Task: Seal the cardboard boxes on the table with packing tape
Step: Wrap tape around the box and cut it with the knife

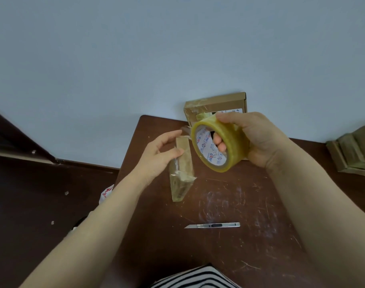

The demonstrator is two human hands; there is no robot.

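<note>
- small box (182, 171) on edge, long axis pointing away from person
- left hand (156, 156) pinches its far end
- right hand (258, 140) grips tape roll (229, 150), fingers (220, 143) through core

Soft, even indoor light, a bit dim, with a cool bluish cast on the wall (115, 48). No hard shadows, only faint shading on the tabletop (229, 256) under the forearms (322, 204). Mild sheen on the tape roll (233, 146) and a bright glint on the knife (212, 225). Floor (32, 204) at left is dark, underexposed, detail lost. Strong wide-angle distortion: tabletop edges bow and forearms stretch toward the lower corners. Whole frame slightly soft, with compression smear. Cardboard stack (354, 154) at the right edge is blurry.
</note>
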